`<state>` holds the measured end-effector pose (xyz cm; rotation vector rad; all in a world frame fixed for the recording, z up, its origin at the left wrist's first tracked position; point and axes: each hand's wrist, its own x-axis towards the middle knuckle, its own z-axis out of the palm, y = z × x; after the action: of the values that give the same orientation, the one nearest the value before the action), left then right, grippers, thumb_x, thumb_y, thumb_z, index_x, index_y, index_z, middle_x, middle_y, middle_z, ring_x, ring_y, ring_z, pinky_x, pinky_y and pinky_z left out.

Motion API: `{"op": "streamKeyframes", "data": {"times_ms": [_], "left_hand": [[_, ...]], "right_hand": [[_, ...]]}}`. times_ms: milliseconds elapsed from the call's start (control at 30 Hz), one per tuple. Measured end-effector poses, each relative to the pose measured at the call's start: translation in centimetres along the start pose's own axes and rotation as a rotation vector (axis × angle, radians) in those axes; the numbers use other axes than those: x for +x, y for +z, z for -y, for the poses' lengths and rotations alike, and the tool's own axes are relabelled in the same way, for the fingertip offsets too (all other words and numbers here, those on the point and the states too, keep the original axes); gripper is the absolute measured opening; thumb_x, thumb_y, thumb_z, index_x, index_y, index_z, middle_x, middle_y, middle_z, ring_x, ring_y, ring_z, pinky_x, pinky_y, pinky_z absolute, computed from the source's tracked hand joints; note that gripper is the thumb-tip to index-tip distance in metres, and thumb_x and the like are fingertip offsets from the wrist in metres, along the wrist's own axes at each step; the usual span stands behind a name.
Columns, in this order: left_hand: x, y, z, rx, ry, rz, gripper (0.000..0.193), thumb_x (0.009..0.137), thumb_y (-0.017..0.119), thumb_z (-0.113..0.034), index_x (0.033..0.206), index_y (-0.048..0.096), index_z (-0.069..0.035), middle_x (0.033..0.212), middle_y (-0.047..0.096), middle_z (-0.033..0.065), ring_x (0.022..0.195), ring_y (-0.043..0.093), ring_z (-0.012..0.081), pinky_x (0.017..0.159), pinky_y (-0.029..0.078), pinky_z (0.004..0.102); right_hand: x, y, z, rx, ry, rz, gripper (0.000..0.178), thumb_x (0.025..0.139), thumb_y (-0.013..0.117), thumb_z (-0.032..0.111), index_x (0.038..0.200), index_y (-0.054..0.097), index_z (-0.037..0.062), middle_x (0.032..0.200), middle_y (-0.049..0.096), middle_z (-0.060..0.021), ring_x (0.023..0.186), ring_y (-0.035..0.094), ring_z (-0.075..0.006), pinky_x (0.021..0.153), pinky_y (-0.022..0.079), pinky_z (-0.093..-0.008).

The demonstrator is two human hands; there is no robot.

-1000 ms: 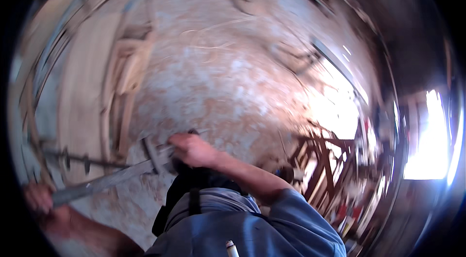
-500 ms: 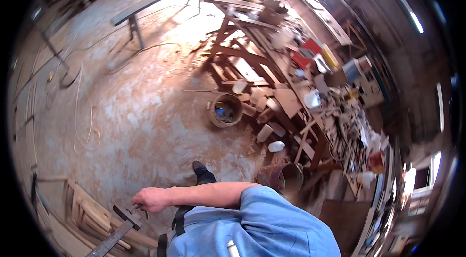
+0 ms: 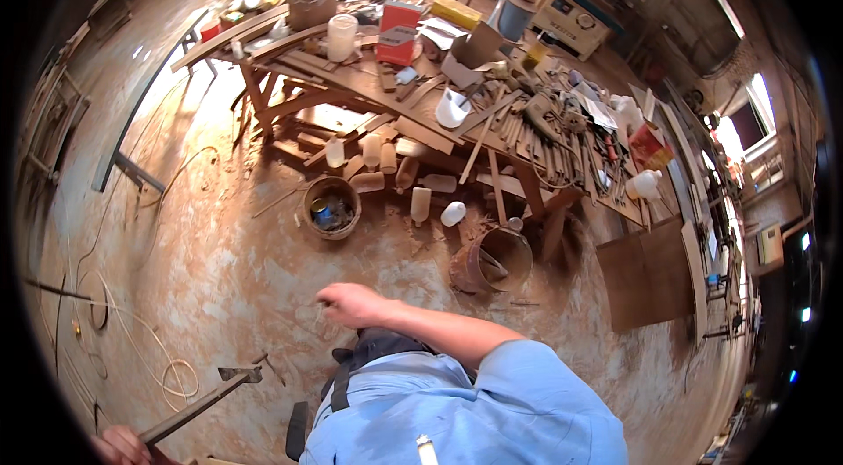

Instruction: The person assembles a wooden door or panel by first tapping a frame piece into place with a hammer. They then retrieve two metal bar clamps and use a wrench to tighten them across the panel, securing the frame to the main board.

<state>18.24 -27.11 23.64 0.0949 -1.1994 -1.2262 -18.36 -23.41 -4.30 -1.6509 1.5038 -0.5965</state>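
My left hand [image 3: 123, 446] shows at the lower left edge, closed around the end of a long metal bar clamp [image 3: 195, 410]. The clamp slants up toward the right, with its jaw and thin screw handle at the far end, above the floor. In front of my body, my right hand [image 3: 353, 305] hangs at the end of a bent arm, fingers curled and slightly blurred. It is apart from the clamp; whether anything lies in its fingers is hidden. Nearest ahead of it is a round bucket [image 3: 351, 228] with a blue thing and scraps inside.
A cluttered wooden workbench [image 3: 391, 105] stands ahead, with a red can [image 3: 398, 33], containers and wood strips. Beneath it lie bottles and offcuts. A second bucket [image 3: 457, 270] and a brown board [image 3: 645, 276] are at the right. A pale hose [image 3: 176, 377] coils on the floor at the left.
My view has turned right, bringing the bench ahead. My right hand, earlier beside the clamp's screw end, is now away from it. My left hand has come into view on the clamp.
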Motion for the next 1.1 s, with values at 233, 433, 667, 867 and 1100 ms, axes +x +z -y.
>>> {"op": "streamKeyframes", "data": {"times_ms": [233,433,667,867,1100], "left_hand": [[2.2,2.1,6.3,0.005,-0.092,-0.183,0.024,0.095,0.046,-0.018,0.079,0.047,0.0,0.074,0.047,0.0077,0.062,0.044,0.0189,0.053,0.039,0.0312],[4.5,5.0,12.2,0.068,-0.134,-0.383,0.022,0.094,0.048,-0.017,0.079,0.047,-0.001,0.074,0.046,0.0077,0.062,0.043,0.018,0.052,0.038,0.0307],[9.0,8.6,17.7,0.435,-0.098,-0.49,0.022,0.094,0.049,-0.017,0.079,0.047,-0.002,0.072,0.045,0.0067,0.06,0.042,0.0175,0.051,0.037,0.0301],[10.8,8.7,20.3,0.681,-0.035,-0.507,0.021,0.094,0.051,-0.018,0.078,0.047,-0.003,0.07,0.044,0.0058,0.059,0.041,0.0171,0.051,0.037,0.0296],[13.2,8.8,24.5,0.714,0.033,-0.649,0.02,0.092,0.054,-0.018,0.077,0.047,-0.006,0.065,0.039,0.0036,0.055,0.039,0.0168,0.048,0.035,0.0283]], "right_hand": [[-10.1,-11.2,-13.6,0.114,0.482,-0.465,0.027,0.085,0.06,0.024,0.1,0.069,0.0031,0.096,0.069,-0.0183,0.092,0.066,-0.0329,0.084,0.051,-0.038],[-11.3,-20.3,-20.5,0.274,0.687,-0.639,0.028,0.087,0.059,0.025,0.098,0.069,0.001,0.087,0.07,-0.0154,0.085,0.067,-0.0255,0.076,0.051,-0.0355],[-6.3,-31.7,-23.5,0.461,0.486,-0.811,0.017,0.09,0.059,0.015,0.084,0.066,0.0013,0.068,0.062,-0.0001,0.057,0.054,-0.0053,0.052,0.043,-0.0231],[0.2,-44.6,-18.8,0.304,0.403,-0.845,0.015,0.092,0.056,0.013,0.086,0.064,0.0024,0.068,0.061,0.0004,0.056,0.053,-0.0055,0.048,0.042,-0.0209],[8.3,-51.4,-19.3,0.461,0.347,-0.837,0.021,0.094,0.057,0.019,0.094,0.065,-0.0004,0.07,0.063,-0.0018,0.055,0.055,-0.0071,0.05,0.046,-0.0233]]}}
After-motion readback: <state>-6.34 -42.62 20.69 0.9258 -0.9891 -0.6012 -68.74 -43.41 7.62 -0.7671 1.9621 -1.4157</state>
